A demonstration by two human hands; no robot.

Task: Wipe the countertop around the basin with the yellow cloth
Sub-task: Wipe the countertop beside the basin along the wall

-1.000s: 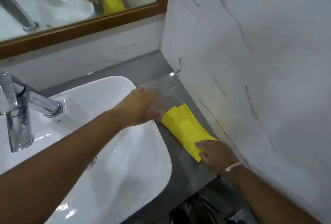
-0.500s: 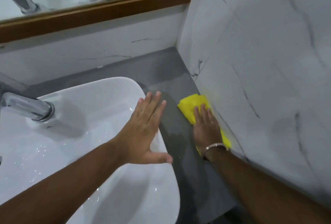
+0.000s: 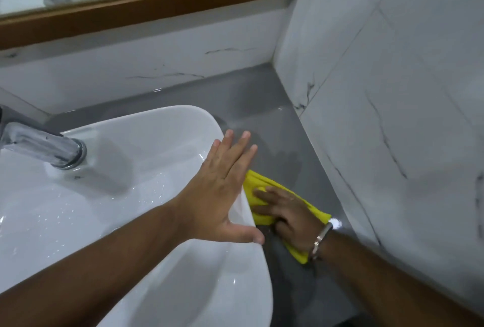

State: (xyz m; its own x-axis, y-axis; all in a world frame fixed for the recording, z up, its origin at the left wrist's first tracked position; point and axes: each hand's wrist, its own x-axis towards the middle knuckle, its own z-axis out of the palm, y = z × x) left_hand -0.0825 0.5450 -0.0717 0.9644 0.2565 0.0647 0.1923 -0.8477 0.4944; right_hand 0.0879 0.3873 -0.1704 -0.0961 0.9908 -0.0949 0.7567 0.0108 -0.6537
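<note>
Right hand [image 3: 288,215] flat and pressed down on the yellow cloth [image 3: 258,186], fingers spread over it rather than pinching it, bracelet [image 3: 320,239] at the wrist. Cloth now drawn back from the marble side wall [image 3: 392,117] and shoved up against the outer rim of the basin [image 3: 146,159], lying on the grey table [image 3: 285,143] in the narrow strip between basin and wall; half a second ago parked at the foot of that wall, further toward the back corner. Shift reads as a stroke across the strip and toward the body, so the wall-side edge probably covered and the basin-side edge in hand at present. Left hand [image 3: 222,190] open, fingers straight and together, thumb out, held over the basin's right rim and gripping nothing; much as half a second ago, likely bracing or simply kept clear. Wet sheen and darker patches on the table beyond the cloth, toward the back corner, so that stretch seemingly damp already. Strip behind the basin, under the wooden-framed mirror [image 3: 146,10], apparently not yet reached by the cloth. Chrome tap [image 3: 44,148] to the left, mounted on the basin, well apart from the cloth. Obstacles: the overhang of the basin rim shading the table beneath it, the tight gap to the wall, and the left forearm crossing the basin, all narrowing the room for a full sweep.
</note>
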